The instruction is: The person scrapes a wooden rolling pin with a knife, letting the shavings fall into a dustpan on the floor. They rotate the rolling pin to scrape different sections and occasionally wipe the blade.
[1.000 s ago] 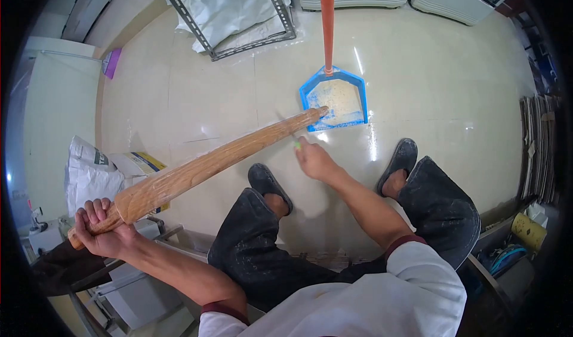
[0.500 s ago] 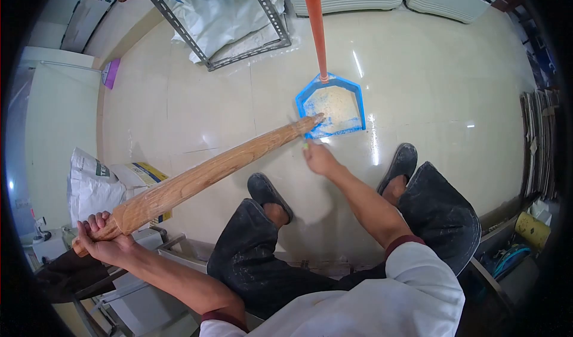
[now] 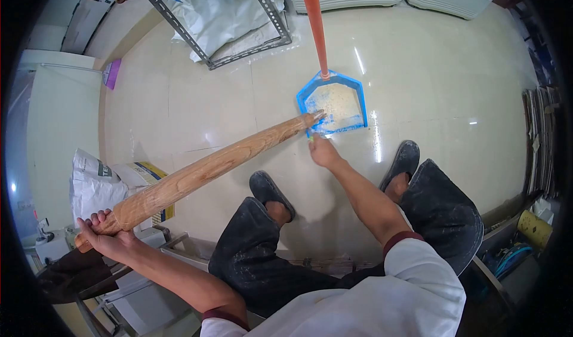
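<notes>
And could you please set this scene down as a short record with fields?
left hand: grips the near handle of the wooden rolling pin
right hand: by the pin's far end; a green speck shows at its fingertips, too small to identify
pin: slanted, far tip overlapping the blue dustpan in view; contact unclear
dustpan: on the floor, pale powder inside
upper left: metal frame, white sheeting

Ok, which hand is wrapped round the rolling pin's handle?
The left hand, at the end far from the blue dustpan; the right hand is near the dustpan.
</notes>
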The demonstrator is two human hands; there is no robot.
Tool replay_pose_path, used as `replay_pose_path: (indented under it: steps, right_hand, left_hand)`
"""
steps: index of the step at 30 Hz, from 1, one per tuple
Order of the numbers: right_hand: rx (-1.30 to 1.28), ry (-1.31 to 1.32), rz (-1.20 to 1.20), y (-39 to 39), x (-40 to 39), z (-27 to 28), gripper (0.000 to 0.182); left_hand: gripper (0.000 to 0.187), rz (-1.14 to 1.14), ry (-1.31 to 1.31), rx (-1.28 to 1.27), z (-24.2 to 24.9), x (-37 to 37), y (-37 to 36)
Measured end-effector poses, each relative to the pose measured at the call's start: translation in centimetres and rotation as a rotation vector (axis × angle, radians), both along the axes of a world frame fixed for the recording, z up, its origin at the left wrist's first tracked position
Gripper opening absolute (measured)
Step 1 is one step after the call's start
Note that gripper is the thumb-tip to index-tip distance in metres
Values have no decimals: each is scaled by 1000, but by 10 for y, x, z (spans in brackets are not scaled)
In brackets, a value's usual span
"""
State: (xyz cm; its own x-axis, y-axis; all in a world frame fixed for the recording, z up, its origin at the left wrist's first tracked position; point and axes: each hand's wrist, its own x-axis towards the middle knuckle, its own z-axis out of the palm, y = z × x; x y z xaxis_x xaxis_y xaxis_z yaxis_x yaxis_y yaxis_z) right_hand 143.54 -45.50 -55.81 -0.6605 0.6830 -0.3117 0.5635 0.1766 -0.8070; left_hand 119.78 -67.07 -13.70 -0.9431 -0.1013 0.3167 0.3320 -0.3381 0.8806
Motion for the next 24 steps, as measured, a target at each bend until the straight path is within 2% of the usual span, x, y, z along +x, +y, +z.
replay_pose_path:
  steps: [2, 5, 8, 11, 13, 16, 17, 19, 20, 22, 24]
  right_hand:
    - [83, 106, 15, -21, -9, 26, 33]
    - [-109, 13, -28, -18, -7, 31, 39]
    - [-76, 4, -45, -2, -1, 8, 42]
    - [15, 211, 53, -45, -20, 69, 38]
    - [-103, 138, 161, -57, -31, 136, 38]
    - [0, 173, 56, -54, -27, 102, 33]
    - [24, 60, 91, -41, -19, 65, 29]
    - [-17, -71, -81, -13, 12, -3, 25]
    - [33, -187, -59, -3, 32, -51, 27]
    - [-126, -324, -108, 10, 64, -50, 35]
    - [-87, -234, -197, -1, 88, -33, 36]
  left_hand:
    - [26, 29, -18, 6, 1, 4, 4]
    - [26, 18, -12, -18, -1, 2, 1]
    - [25, 41, -1, -6, -3, 3, 2]
    - [24, 141, -15, -44, -2, 15, 18]
    - [24, 136, 8, -35, -4, 13, 16]
    - [24, 92, 21, -38, -5, 10, 10]
    - [24, 75, 20, -36, -5, 8, 9]
    - [24, 64, 6, -34, -5, 9, 10]
    - [25, 60, -4, -38, -5, 10, 9]
    - [25, -96, 29, 15, -2, 5, 2]
    - [26, -283, 64, 67, -3, 3, -11]
